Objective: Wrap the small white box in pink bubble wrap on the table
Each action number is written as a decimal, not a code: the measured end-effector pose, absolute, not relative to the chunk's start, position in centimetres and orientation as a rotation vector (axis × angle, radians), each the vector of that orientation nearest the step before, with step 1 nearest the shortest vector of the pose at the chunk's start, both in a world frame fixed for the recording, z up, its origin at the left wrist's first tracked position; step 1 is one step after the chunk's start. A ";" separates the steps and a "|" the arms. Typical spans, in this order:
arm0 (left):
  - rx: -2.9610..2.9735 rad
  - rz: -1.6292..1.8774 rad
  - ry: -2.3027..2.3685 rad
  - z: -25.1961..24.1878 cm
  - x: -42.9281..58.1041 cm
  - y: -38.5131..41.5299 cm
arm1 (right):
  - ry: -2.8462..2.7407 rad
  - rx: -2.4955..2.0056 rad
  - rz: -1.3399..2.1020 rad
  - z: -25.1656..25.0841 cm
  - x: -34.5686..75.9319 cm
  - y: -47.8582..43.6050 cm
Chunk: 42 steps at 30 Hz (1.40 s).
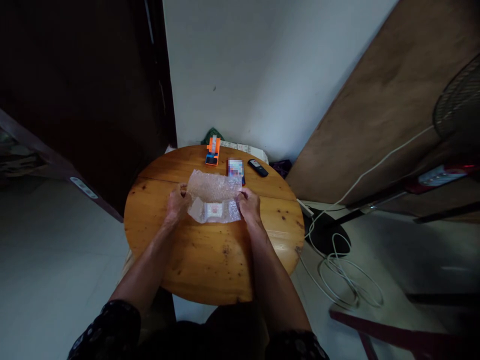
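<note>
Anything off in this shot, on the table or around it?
Yes: pale cable sprawls in loose loops on the floor beside the fan base, untidy. The item behind the bubble wrap is partly pixelated. No spill visible on the table.
</note>
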State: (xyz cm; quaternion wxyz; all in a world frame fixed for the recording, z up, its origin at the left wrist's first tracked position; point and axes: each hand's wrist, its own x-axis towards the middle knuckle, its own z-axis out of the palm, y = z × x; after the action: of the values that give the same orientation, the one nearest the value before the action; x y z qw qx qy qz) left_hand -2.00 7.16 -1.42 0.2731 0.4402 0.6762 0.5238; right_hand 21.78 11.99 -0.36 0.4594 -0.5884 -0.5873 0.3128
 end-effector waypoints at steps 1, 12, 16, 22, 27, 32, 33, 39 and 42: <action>1.210 1.412 1.865 -1.4 -2.1 7.1 | -1.478 -1.495 0.704 -0.5 22.0 12.2; 1.579 1.287 1.603 0.8 -0.1 5.4 | -1.616 -1.663 0.538 -0.9 22.4 12.5; 1.690 1.319 1.699 2.2 -0.2 4.2 | -1.640 -1.651 0.549 -0.9 22.5 12.6; 1.802 1.308 1.678 3.8 -1.0 1.0 | -1.663 -1.733 0.539 -0.3 22.2 12.5; 2.033 1.077 1.631 4.5 -0.7 0.2 | -1.718 -1.821 0.503 0.4 21.7 12.0; 2.166 0.715 1.659 4.0 -0.6 3.0 | -1.719 -1.846 0.502 0.7 21.7 11.6; 2.192 0.647 1.647 3.9 -0.7 3.6 | -1.715 -1.848 0.506 0.7 21.7 11.6; 2.328 0.354 1.671 4.4 -1.2 4.9 | -1.677 -1.839 0.521 0.9 21.8 11.6; 2.418 0.327 1.645 5.2 -1.1 3.3 | -1.657 -1.813 0.561 0.5 22.0 11.9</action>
State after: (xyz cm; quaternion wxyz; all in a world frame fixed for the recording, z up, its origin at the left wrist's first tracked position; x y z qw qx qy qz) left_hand -1.08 3.30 5.18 0.0992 0.8176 0.5563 0.1107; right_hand 22.04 11.92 0.48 0.3062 -0.6850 -0.6262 0.2120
